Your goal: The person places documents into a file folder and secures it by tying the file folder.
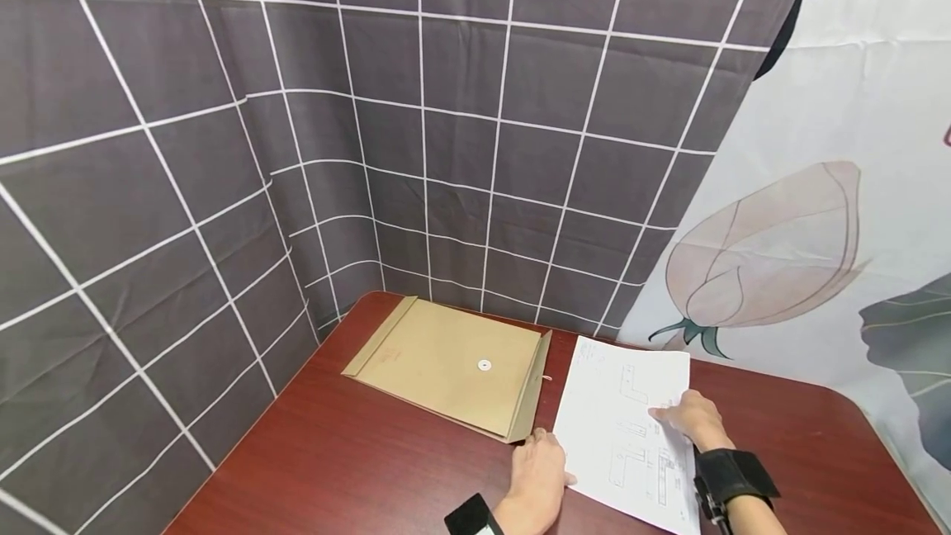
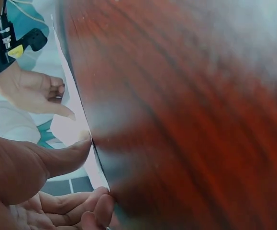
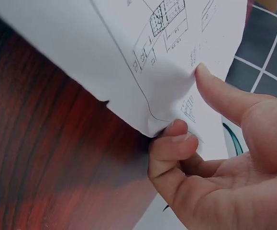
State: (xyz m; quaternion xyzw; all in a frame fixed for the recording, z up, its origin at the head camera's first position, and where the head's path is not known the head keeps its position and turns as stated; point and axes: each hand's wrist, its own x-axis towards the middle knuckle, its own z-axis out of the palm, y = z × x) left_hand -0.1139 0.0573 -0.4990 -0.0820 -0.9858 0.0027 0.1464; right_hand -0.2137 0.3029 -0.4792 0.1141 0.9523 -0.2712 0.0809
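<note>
White paper sheets (image 1: 620, 436) printed with line drawings lie on the table, one sheet's edge offset from another in the right wrist view. At their right edge my right hand (image 1: 691, 419) pinches the paper (image 3: 171, 76), thumb on top and curled fingers at the rim, where the paper bends up. My left hand (image 1: 538, 469) is beside the left edge; in the left wrist view its thumb (image 2: 69, 155) and fingertips touch the thin paper edge. Just beyond the left fingers lies a brown paper envelope (image 1: 446, 362) with a round white button; its right-side flap stands partly lifted.
The reddish-brown wooden table (image 1: 334, 452) sits in a corner. Grey cloth with white grid lines (image 1: 461, 139) hangs behind and to the left. A white flower-printed cloth (image 1: 787, 122) hangs at the right. Each wrist wears a black strap (image 1: 731, 475).
</note>
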